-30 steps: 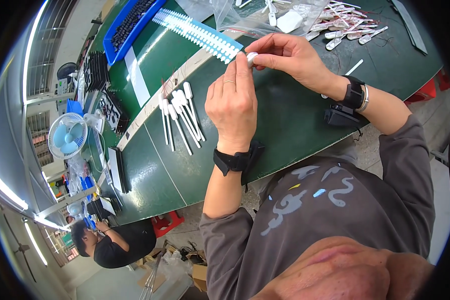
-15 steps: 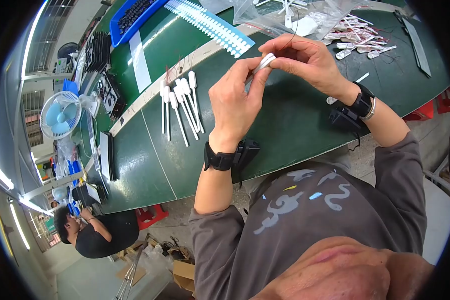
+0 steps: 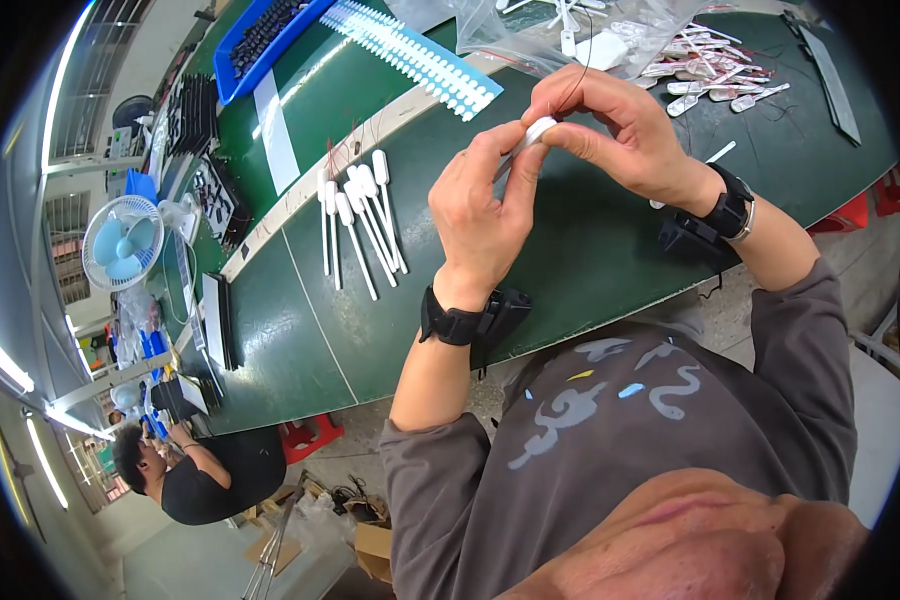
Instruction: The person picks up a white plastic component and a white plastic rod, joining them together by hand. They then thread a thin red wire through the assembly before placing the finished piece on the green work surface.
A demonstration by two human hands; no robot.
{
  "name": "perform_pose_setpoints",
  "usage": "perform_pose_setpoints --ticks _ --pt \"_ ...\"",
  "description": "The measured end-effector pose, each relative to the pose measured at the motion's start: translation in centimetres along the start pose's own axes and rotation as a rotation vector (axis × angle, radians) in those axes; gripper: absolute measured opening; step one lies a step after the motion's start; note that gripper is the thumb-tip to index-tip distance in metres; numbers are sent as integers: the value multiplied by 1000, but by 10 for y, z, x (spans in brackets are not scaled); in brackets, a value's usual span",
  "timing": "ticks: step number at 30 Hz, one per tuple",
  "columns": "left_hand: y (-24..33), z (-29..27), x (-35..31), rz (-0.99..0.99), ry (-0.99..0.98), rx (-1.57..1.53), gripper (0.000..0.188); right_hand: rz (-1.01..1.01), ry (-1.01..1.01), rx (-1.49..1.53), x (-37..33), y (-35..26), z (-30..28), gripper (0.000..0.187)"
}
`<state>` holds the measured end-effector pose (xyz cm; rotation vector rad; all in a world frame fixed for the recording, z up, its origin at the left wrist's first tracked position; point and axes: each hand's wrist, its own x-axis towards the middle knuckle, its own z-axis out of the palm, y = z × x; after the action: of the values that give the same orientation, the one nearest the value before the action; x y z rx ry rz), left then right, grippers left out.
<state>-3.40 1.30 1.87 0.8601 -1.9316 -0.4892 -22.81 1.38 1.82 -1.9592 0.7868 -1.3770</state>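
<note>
Up over the green bench, my left hand (image 3: 483, 212) and my right hand (image 3: 625, 125) meet fingertip to fingertip. Both pinch a small white plastic piece with a rounded end (image 3: 540, 129); the rest of it is hidden by my fingers. A thin dark wire (image 3: 588, 62) rises beside my right fingers. To the left of my hands, several white paddle-shaped plastic sticks (image 3: 364, 200) lie side by side, with thin red and dark wires at their heads. Beyond my right hand is a pile of similar white pieces with wires (image 3: 715, 72).
A blue sheet with rows of white tabs (image 3: 425, 62) lies at the back, beside a blue tray (image 3: 235, 80) of black parts. A clear plastic bag (image 3: 500, 35) holds more white pieces. Far left are a fan (image 3: 122, 243) and a seated person (image 3: 215, 475). A dark flat bar (image 3: 828, 85) lies right.
Both hands have shifted slightly down and right in the picture. The white piece between them has turned, so its rounded end now faces up more broadly.
</note>
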Motion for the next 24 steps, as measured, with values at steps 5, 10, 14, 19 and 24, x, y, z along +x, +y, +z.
perform_pose_setpoints --ticks 5,10,14,19,24 --pt "-3 -2 2 -52 -86 10 16 59 12 -25 2 -2 -3 14" --pt "1 12 -6 -253 -74 -323 20 8 66 -8 0 -8 4 19" --pt "7 19 -12 -272 -56 -501 22 -55 102 -1 0 -14 10 25" --pt "10 26 -18 -270 -32 -662 26 -55 106 -63 -2 -21 14 27" --pt "8 29 -20 -302 -77 -794 28 -73 147 -148 -4 -20 14 19"
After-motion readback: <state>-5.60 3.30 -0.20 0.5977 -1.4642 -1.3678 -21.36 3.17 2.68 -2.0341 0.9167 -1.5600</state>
